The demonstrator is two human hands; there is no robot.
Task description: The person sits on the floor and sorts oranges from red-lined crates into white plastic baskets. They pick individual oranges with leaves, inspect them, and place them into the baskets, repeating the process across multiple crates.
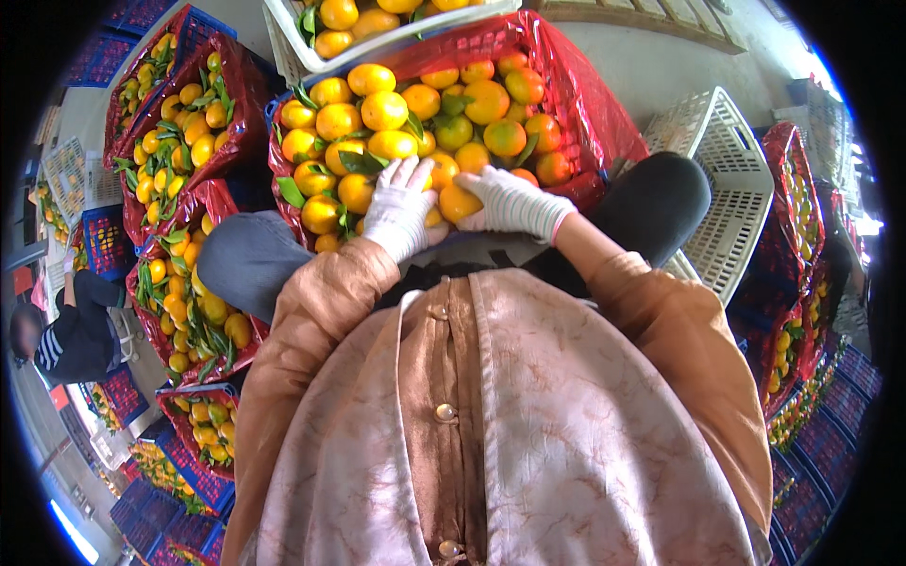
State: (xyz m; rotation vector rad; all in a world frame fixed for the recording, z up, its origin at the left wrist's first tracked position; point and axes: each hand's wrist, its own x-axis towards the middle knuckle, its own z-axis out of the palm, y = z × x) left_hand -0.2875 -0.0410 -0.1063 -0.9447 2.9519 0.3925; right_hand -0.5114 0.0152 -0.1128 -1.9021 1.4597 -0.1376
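Observation:
In front of me a crate lined with red plastic film point(587, 106) is full of orange mandarins point(382, 110), some with green leaves. My left hand point(400, 209), in a white glove with bare fingertips, lies palm down on the fruit at the near edge. Its fingers point away from me, and whatever is under the palm is hidden. Close beside it, my right hand point(517, 201), in a striped glove of the same kind, has its fingers and thumb around one mandarin point(458, 204). Redder and partly green mandarins point(505, 137) lie toward the right side.
Beyond the crate stands a white plastic crate point(425, 32) of mandarins. More red-lined crates point(191, 141) of leafy fruit line my left. White perforated crates point(732, 184) rest by my right knee point(658, 201). A wooden pallet point(651, 21) lies farther off. At far left sits another person point(78, 332).

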